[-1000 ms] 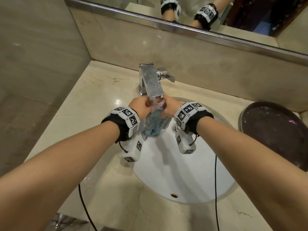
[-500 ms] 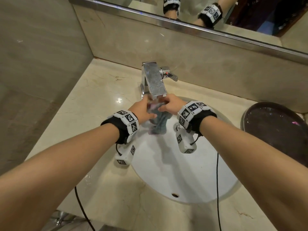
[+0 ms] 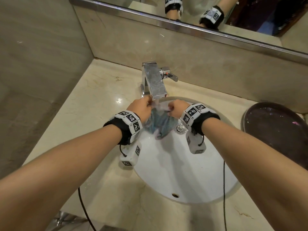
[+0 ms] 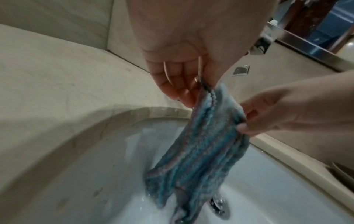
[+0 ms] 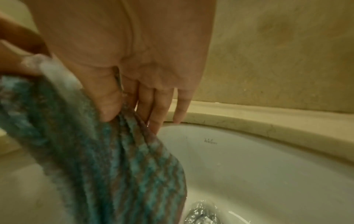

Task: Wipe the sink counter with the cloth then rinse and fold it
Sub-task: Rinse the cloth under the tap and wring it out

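A: Which step is in hand?

B: The rinse, I judge. The cloth [image 3: 158,125] hangs under the tap [image 3: 155,82], over the basin [image 3: 183,172], with water running onto its top edge and down to the drain [image 3: 180,128].

A: And the hands?

B: The left hand [image 3: 139,107] pinches one top corner, thumb against curled fingers [image 4: 184,84]. The right hand [image 3: 177,108] pinches the other, thumb pressing the cloth against its fingers [image 5: 147,103]. The cloth is stretched between them and bunched below.

A: What does the next move call for?

B: Probably working the cloth through the stream, then a squeeze over the basin before it goes to the tabletop [image 3: 100,100] for folding. The fold is not yet begun. Dripping on the tabletop is the risk if it is lifted out too wet.

A: What differs from half a second ago?

B: The hands have drawn apart, so the top edge is spread wider under the stream; earlier they met close together at the spout. A second ago the cloth was more of a wad between them.
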